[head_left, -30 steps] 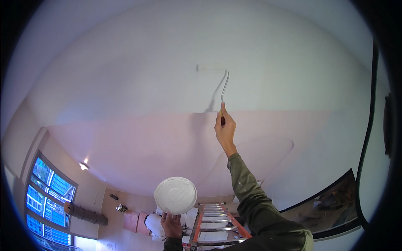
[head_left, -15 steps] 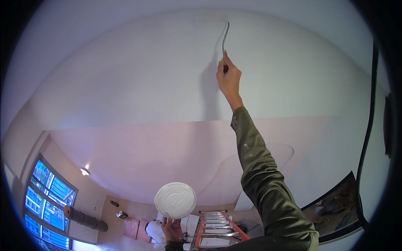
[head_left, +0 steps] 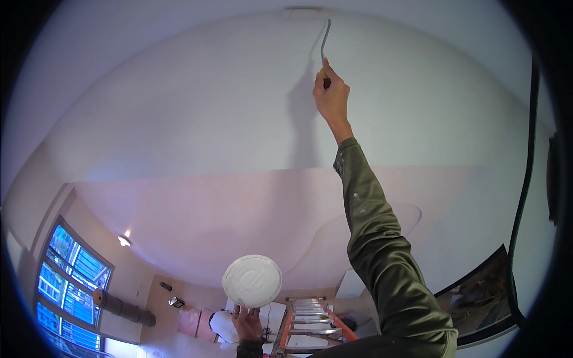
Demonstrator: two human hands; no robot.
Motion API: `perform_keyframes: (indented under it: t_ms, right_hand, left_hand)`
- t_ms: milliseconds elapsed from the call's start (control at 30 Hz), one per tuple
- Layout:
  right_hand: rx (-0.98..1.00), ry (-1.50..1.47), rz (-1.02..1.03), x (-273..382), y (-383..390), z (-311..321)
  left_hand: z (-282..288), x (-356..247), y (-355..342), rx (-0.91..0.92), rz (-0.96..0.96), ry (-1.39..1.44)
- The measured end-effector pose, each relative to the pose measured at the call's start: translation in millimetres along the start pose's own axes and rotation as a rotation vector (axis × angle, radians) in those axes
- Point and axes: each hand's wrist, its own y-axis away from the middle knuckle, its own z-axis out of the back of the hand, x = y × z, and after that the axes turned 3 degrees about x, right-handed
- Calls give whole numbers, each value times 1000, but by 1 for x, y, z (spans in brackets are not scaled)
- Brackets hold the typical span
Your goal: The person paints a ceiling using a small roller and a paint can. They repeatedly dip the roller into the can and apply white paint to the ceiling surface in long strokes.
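Jutting above right hand (head_left: 333,98): paint roller (head_left: 305,13), handle (head_left: 323,73) gripped.

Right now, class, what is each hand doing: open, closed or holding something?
Left hand: holding a round white lid by its edge.
Right hand: closed, holding a paint roller.

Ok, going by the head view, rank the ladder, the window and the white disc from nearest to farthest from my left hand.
1. White disc: held in your left hand.
2. Ladder: below, to the hand's right.
3. Window: far off to the left.
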Motion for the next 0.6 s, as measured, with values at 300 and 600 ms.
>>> perform_keyframes:
  t_ms: [300, 600]
  right_hand:
    - [43, -8, -95, -30, 91, 4]
    - [72, 78, -223, -75, 246, 7]
  left_hand:
    - [-6, -4, 2, -54, 22, -25]
    - [10, -6, 2, -51, 5, -33]
